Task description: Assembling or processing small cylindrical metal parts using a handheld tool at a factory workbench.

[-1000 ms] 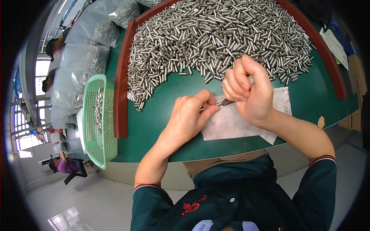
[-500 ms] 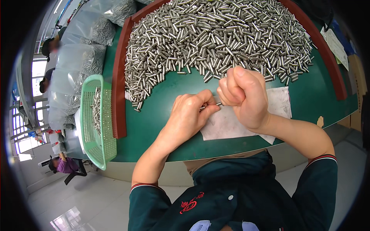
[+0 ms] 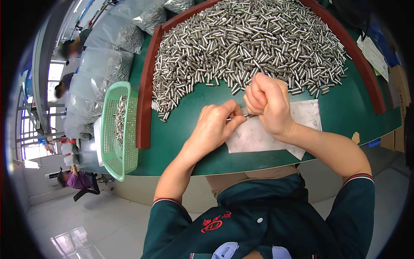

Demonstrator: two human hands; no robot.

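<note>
My left hand (image 3: pixel 217 125) is closed in a pinch around a small metal pin (image 3: pixel 246 115), which shows only in part between its thumb and fingertips. Beside it, my right hand (image 3: pixel 271 103) makes a fist with its fingers curled right at the pin's end. Whatever sits inside that fist is hidden. Both hands are over the near edge of a white, smudged cloth or paper sheet (image 3: pixel 276 138). Beyond them spreads a large heap of short shiny metal pins (image 3: pixel 254 43).
Dark red rails (image 3: pixel 145 103) border the heap on the green table (image 3: pixel 185 162). To the left stands a light green perforated basket (image 3: pixel 129 146) with pins inside. Clear plastic bags (image 3: pixel 103 64) of metal parts line the far left. Several people are in the background.
The whole view has shifted slightly, with the basket and rail now further right. My right fist has tilted a little and sits closer against my left fingertips. The left pinch is unchanged.
</note>
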